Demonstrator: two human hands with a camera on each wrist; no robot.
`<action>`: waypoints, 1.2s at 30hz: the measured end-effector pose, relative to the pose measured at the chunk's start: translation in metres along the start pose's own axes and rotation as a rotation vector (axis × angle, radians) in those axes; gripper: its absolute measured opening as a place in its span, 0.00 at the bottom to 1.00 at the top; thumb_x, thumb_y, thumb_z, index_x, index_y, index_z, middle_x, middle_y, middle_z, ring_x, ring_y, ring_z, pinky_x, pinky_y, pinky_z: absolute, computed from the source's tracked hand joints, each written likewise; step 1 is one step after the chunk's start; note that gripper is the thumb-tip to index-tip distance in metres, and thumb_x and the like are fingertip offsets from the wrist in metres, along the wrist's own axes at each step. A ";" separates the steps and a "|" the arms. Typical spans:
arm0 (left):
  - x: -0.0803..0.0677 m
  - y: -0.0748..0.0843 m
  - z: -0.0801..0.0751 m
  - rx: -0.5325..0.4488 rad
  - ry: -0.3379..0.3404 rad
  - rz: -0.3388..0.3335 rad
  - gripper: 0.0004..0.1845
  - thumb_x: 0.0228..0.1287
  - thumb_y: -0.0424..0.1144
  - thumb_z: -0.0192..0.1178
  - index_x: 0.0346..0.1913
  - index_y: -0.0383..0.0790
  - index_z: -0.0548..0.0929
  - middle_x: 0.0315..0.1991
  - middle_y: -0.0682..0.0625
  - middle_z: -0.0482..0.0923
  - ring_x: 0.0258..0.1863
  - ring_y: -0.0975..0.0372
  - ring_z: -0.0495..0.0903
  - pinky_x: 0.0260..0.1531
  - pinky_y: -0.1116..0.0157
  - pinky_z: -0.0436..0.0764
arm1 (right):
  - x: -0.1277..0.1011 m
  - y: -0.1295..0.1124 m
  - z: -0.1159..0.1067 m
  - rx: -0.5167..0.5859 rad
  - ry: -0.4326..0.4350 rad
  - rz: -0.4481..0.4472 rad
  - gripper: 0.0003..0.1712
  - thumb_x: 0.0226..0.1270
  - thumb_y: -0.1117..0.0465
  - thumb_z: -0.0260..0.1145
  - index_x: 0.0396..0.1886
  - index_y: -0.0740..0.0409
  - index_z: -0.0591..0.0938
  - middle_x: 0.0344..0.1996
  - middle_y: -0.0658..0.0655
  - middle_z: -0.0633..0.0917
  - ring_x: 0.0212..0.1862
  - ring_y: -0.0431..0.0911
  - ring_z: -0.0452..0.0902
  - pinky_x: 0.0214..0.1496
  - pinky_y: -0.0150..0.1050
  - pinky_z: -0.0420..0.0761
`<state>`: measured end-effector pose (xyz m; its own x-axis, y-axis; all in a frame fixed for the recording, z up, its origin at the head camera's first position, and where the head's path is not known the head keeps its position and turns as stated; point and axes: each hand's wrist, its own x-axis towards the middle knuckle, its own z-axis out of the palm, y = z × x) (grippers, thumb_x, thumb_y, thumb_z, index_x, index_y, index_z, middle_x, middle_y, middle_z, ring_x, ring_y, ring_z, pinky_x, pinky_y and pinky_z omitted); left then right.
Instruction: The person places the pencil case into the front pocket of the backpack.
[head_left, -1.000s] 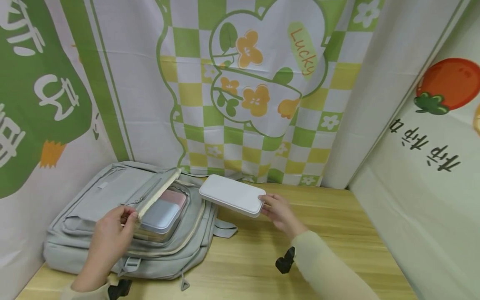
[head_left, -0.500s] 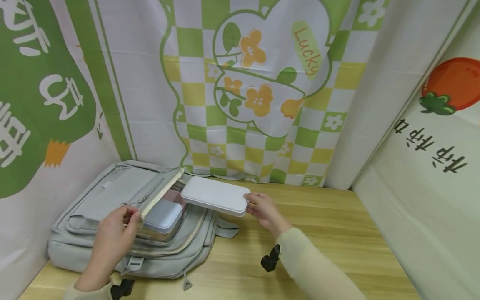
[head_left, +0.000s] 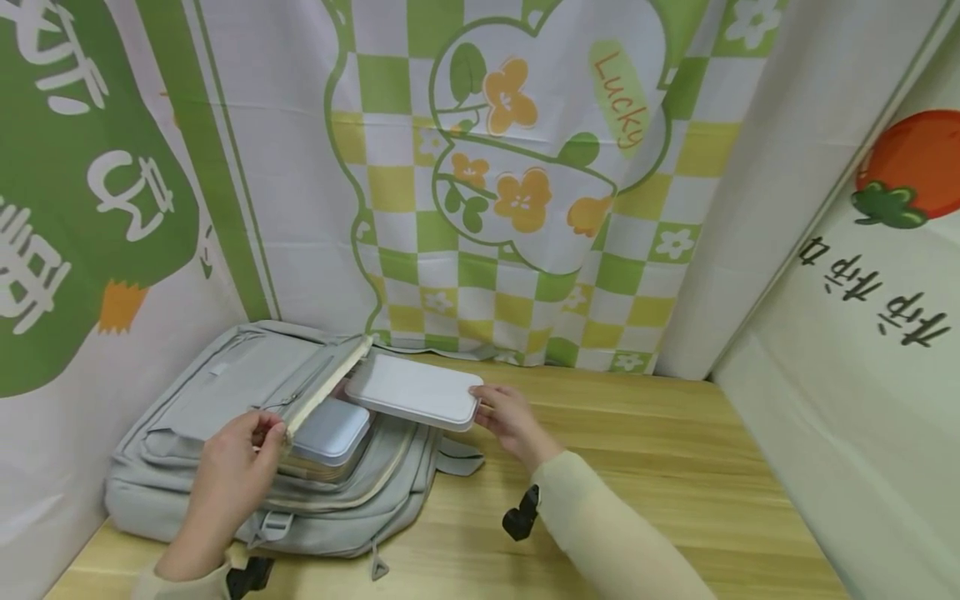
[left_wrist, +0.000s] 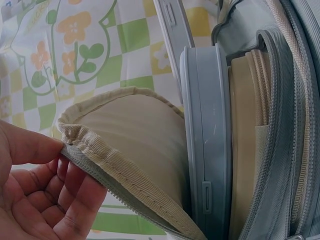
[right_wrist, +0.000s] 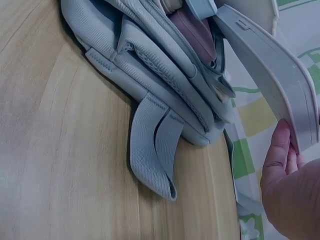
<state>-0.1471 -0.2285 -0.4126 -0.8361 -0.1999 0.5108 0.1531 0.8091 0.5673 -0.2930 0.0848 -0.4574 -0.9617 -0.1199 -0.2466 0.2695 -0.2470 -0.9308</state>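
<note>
Packing looks half done: left hand (head_left: 236, 467) pinches the flap (head_left: 326, 387) up, right hand (head_left: 510, 421) grips the white box (head_left: 412, 390) at the backpack (head_left: 225, 400) mouth, not yet inside.

Backpack (head_left: 225, 433) lies flat on the wooden table (head_left: 637, 467), left side, against the backdrop curtain (head_left: 495, 183) behind it. Flap (head_left: 326, 387) lifted at its edge by left hand (head_left: 236, 471). Lunch box (head_left: 330, 429) sits inside the open compartment. Right hand (head_left: 510, 421), right of the backpack, holds a flat case (head_left: 412, 392) over the opening, above the lunch box.
</note>
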 end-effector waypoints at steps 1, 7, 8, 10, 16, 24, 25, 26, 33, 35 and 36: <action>0.000 0.000 0.000 0.001 0.002 0.002 0.02 0.68 0.27 0.64 0.37 0.31 0.83 0.31 0.44 0.83 0.32 0.49 0.83 0.30 0.54 0.78 | 0.001 0.001 0.002 -0.004 -0.005 0.000 0.12 0.72 0.71 0.62 0.51 0.75 0.76 0.38 0.58 0.81 0.35 0.45 0.82 0.40 0.33 0.83; 0.000 0.002 0.000 0.003 -0.004 0.012 0.02 0.68 0.28 0.64 0.37 0.31 0.83 0.30 0.45 0.82 0.31 0.50 0.83 0.30 0.54 0.79 | 0.007 0.004 0.015 -0.014 -0.029 0.007 0.14 0.74 0.71 0.61 0.54 0.76 0.75 0.40 0.59 0.81 0.37 0.45 0.82 0.41 0.33 0.83; -0.001 0.002 -0.001 0.003 -0.007 0.011 0.02 0.68 0.28 0.64 0.37 0.31 0.83 0.30 0.45 0.82 0.31 0.50 0.83 0.30 0.54 0.79 | 0.008 0.004 0.017 -0.012 -0.030 0.011 0.14 0.74 0.71 0.61 0.54 0.77 0.75 0.40 0.59 0.81 0.37 0.45 0.82 0.41 0.33 0.83; -0.001 0.002 -0.001 -0.001 -0.013 0.009 0.02 0.69 0.28 0.64 0.37 0.32 0.83 0.30 0.46 0.82 0.31 0.51 0.83 0.30 0.55 0.79 | 0.009 0.005 0.022 -0.013 -0.035 0.014 0.17 0.74 0.71 0.62 0.57 0.78 0.74 0.40 0.59 0.81 0.37 0.44 0.82 0.40 0.33 0.83; -0.001 0.002 -0.001 -0.001 -0.024 0.002 0.01 0.69 0.28 0.63 0.38 0.33 0.83 0.30 0.47 0.82 0.32 0.52 0.83 0.29 0.57 0.78 | 0.016 0.009 0.031 -0.044 -0.041 0.022 0.22 0.74 0.69 0.64 0.61 0.78 0.73 0.42 0.59 0.81 0.36 0.44 0.81 0.41 0.33 0.83; 0.000 0.002 -0.001 0.003 -0.024 0.022 0.02 0.69 0.28 0.65 0.37 0.32 0.83 0.30 0.47 0.82 0.31 0.53 0.83 0.29 0.57 0.78 | 0.025 0.021 0.043 -0.063 -0.071 0.071 0.19 0.73 0.69 0.64 0.58 0.77 0.74 0.38 0.58 0.82 0.36 0.43 0.81 0.41 0.33 0.83; 0.000 0.002 -0.001 0.003 -0.025 0.023 0.02 0.69 0.28 0.65 0.37 0.33 0.83 0.30 0.47 0.82 0.31 0.53 0.83 0.29 0.57 0.78 | 0.026 0.022 0.045 -0.068 -0.079 0.071 0.20 0.73 0.69 0.64 0.58 0.77 0.74 0.38 0.58 0.82 0.36 0.43 0.81 0.42 0.33 0.84; 0.000 0.002 -0.001 0.004 -0.025 0.023 0.02 0.69 0.28 0.65 0.37 0.33 0.83 0.30 0.47 0.82 0.31 0.53 0.83 0.29 0.58 0.78 | 0.027 0.023 0.047 -0.073 -0.086 0.075 0.20 0.73 0.69 0.64 0.59 0.77 0.74 0.38 0.58 0.82 0.36 0.43 0.81 0.42 0.33 0.84; 0.001 0.003 -0.001 0.015 -0.038 0.024 0.03 0.70 0.29 0.64 0.37 0.32 0.83 0.30 0.48 0.82 0.31 0.54 0.83 0.30 0.56 0.79 | 0.037 0.029 0.061 -0.083 -0.111 0.092 0.17 0.74 0.68 0.63 0.57 0.75 0.75 0.34 0.56 0.81 0.34 0.42 0.78 0.39 0.33 0.82; 0.001 0.003 0.000 0.025 -0.040 0.039 0.03 0.69 0.29 0.64 0.36 0.33 0.83 0.30 0.48 0.81 0.31 0.55 0.82 0.30 0.57 0.78 | 0.040 0.031 0.064 -0.093 -0.109 0.100 0.17 0.75 0.68 0.63 0.57 0.74 0.76 0.34 0.55 0.80 0.34 0.42 0.77 0.38 0.32 0.81; 0.001 0.002 0.000 0.030 -0.039 0.054 0.02 0.68 0.28 0.65 0.36 0.33 0.83 0.29 0.49 0.81 0.30 0.56 0.81 0.29 0.57 0.78 | 0.041 0.032 0.065 -0.097 -0.107 0.102 0.16 0.75 0.69 0.63 0.57 0.74 0.76 0.34 0.55 0.80 0.34 0.41 0.77 0.37 0.32 0.81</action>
<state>-0.1477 -0.2266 -0.4112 -0.8472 -0.1345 0.5140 0.1829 0.8345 0.5198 -0.3209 0.0094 -0.4802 -0.9172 -0.2424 -0.3161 0.3545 -0.1347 -0.9253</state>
